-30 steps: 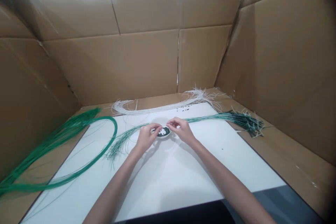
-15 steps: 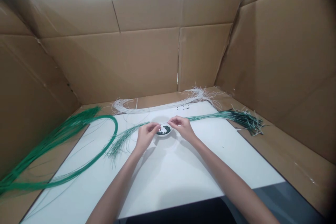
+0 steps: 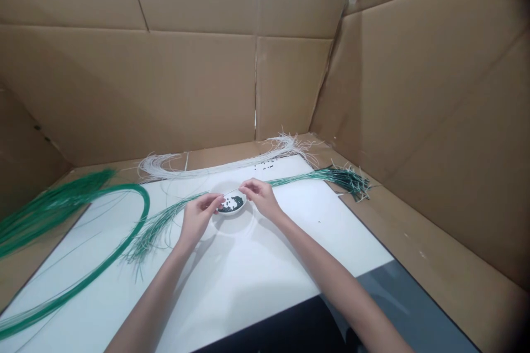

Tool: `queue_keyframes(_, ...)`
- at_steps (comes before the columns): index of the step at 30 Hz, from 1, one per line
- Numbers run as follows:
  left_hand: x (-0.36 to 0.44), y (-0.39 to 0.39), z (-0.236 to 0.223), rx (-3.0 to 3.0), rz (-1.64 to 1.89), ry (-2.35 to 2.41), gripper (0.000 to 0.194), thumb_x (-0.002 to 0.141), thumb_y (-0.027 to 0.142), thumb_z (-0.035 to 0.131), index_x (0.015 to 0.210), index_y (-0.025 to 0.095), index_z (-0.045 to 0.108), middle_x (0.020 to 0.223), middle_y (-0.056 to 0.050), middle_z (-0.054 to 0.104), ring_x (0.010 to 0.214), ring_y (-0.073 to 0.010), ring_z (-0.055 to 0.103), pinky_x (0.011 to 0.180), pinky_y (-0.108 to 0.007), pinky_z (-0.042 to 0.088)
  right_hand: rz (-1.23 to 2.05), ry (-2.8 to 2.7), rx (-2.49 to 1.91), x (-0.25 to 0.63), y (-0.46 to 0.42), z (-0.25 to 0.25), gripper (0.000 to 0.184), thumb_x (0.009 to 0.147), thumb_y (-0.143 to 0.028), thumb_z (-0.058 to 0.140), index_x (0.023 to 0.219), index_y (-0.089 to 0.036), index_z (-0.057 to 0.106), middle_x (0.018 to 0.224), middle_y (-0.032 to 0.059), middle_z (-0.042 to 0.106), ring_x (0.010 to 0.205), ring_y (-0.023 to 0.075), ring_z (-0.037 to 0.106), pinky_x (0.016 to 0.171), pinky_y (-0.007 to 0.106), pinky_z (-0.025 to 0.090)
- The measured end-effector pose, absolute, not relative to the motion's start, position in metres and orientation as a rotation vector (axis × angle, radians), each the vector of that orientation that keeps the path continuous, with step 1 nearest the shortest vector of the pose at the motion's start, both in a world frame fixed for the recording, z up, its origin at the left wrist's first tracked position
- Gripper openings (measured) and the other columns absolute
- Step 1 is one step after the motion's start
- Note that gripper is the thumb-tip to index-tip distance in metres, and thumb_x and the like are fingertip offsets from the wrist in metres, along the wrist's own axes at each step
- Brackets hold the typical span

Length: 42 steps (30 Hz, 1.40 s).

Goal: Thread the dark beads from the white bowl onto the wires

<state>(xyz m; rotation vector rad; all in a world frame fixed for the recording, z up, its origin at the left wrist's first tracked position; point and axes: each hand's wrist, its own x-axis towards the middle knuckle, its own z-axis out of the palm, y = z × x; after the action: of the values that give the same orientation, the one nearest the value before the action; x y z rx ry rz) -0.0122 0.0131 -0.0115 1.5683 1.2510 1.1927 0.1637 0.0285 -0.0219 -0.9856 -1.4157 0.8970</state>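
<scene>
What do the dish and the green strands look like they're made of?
The dish looks like white glazed ceramic, judging by its smooth, glossy surface. The green strands look like thin plastic-coated wire, with a smooth sheen and springy curves, though the core can't be seen.

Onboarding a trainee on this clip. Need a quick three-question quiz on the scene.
1. True or false: the dish sits between the left hand and the right hand.
2. Multiple choice: what lies in the dish? A) dark beads B) water C) screws
3. Short answer: what colour are the strands along the far edge of the white board?

Key: 1 true; 2 A; 3 white
</scene>
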Motion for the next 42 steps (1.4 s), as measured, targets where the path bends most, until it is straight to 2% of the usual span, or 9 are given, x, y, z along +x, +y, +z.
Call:
queue_keyframes(5, -0.012, 0.011, -0.009, 1.609, 1.183, 1.301, 0.029, 0.066, 0.04, 0.061, 0.074, 0.012, 0.065, 0.066, -0.005, 0.064, 0.054, -0.0114, 0.053, 0.049, -0.019, 0.041, 0.852, -1.435, -0.994, 0.164, 0.027, -0.022, 0.015, 0.068, -0.032, 0.06, 0.068, -0.017, 0.061, 0.065, -0.0004, 0.057, 0.054, 0.0087, 0.048, 0.056, 0.022, 0.04)
queue_keyframes(12, -0.012, 0.011, -0.013, 1.623, 1.171, 1.32, 0.025, 0.067, 0.038, 0.06, 0.072, 0.014, 0.064, 0.07, -0.004, 0.064, 0.051, -0.0089, 0.048, 0.047, -0.019, 0.038, 0.789, -1.461, -1.001, 0.164, 0.027, -0.022, 0.015, 0.068, -0.032, 0.061, 0.068, -0.017, 0.063, 0.068, 0.0017, 0.06, 0.062, 0.0114, 0.053, 0.061, 0.023, 0.042)
queue_keyframes(20, -0.009, 0.012, -0.015, 1.448, 1.162, 1.25, 0.026, 0.065, 0.037, 0.059, 0.072, 0.012, 0.061, 0.064, -0.003, 0.061, 0.046, -0.0065, 0.041, 0.043, -0.018, 0.031, 0.946, -1.424, -1.01, 0.16, 0.027, -0.03, 0.031, 0.062, -0.032, 0.066, 0.089, -0.017, 0.062, 0.074, 0.0022, 0.061, 0.06, 0.0103, 0.051, 0.056, 0.022, 0.042)
queue_keyframes(26, -0.008, 0.009, -0.014, 1.436, 1.126, 1.245, 0.023, 0.066, 0.034, 0.058, 0.071, 0.012, 0.061, 0.064, -0.002, 0.06, 0.047, -0.0062, 0.04, 0.043, -0.018, 0.031, 0.939, -1.437, -1.001, 0.16, 0.027, -0.031, 0.019, 0.067, -0.035, 0.06, 0.071, -0.016, 0.062, 0.076, 0.0038, 0.063, 0.059, 0.0109, 0.053, 0.052, 0.022, 0.042)
queue_keyframes(32, -0.01, 0.009, -0.015, 1.444, 1.127, 1.23, 0.026, 0.067, 0.037, 0.058, 0.075, 0.012, 0.061, 0.066, -0.003, 0.062, 0.047, -0.007, 0.043, 0.043, -0.018, 0.032, 0.982, -1.416, -0.987, 0.159, 0.027, -0.03, 0.022, 0.065, -0.037, 0.062, 0.072, -0.016, 0.062, 0.072, 0.0035, 0.062, 0.059, 0.0113, 0.053, 0.05, 0.022, 0.041)
queue_keyframes(42, -0.008, 0.008, -0.02, 1.602, 1.123, 1.241, 0.025, 0.069, 0.037, 0.057, 0.075, 0.014, 0.063, 0.071, -0.003, 0.063, 0.053, -0.0092, 0.05, 0.048, -0.019, 0.037, 1.064, -1.291, -0.996, 0.161, 0.027, -0.022, 0.021, 0.064, -0.035, 0.062, 0.062, -0.014, 0.061, 0.058, 0.0013, 0.056, 0.047, 0.0089, 0.044, 0.042, 0.021, 0.035)
